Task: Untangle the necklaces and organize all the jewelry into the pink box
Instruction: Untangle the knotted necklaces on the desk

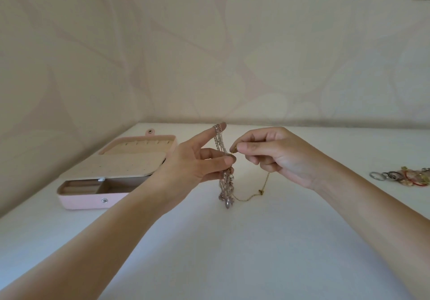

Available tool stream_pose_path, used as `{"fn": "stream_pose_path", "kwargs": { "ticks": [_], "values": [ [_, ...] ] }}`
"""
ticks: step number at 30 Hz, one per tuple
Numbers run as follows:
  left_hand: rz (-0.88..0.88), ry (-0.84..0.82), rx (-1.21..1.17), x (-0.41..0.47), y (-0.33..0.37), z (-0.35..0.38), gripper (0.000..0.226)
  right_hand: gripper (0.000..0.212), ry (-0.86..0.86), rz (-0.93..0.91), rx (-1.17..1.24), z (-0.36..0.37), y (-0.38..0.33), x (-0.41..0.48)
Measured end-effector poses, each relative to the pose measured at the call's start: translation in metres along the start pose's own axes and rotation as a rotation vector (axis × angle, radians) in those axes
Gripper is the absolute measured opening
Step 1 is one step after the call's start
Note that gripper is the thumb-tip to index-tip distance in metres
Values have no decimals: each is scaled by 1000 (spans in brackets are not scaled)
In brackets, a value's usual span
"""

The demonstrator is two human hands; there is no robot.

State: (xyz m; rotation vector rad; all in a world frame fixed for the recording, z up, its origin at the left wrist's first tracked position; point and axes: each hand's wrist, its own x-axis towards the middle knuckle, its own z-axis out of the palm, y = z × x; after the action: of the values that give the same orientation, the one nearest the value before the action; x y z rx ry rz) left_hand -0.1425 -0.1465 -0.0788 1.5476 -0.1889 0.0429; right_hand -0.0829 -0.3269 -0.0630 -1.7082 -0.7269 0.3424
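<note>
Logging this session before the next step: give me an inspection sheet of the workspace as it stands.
Surface: white table, carrying the box and loose jewelry.
Job's things: pink box open at left, compartments showing; silver necklaces hanging in a bunch; gold chain trailing from that bunch; rings and bangles piled at far right.
Clutter: nothing seen.
Grips: left grip holds the silver necklaces, which loop over its forefinger; right grip pinches the gold chain.
Cables: nothing seen.
Surroundings: pale patterned wall behind the table.
</note>
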Motion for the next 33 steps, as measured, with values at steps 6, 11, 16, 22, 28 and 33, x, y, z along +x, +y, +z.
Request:
{"fn": "stream_pose_path", "kwargs": {
  "ticks": [6,11,16,22,28,33],
  "values": [
    [43,48,-11,2,-1,-1,82,10,54,-54,-57,0,4,2],
    [19,31,-11,2,-2,-2,84,10,74,-119,-88,-2,5,4],
    [17,33,68,1,-3,-1,85,7,52,-180,-303,-1,1,-1],
    [27,30,93,2,-4,0,83,15,126,-210,-472,7,2,1],
    [43,74,211,4,-8,-2,86,7,162,-267,-584,7,3,0],
    [10,104,217,3,-7,-1,86,7,164,-332,-757,10,2,-2]
  ]
}}
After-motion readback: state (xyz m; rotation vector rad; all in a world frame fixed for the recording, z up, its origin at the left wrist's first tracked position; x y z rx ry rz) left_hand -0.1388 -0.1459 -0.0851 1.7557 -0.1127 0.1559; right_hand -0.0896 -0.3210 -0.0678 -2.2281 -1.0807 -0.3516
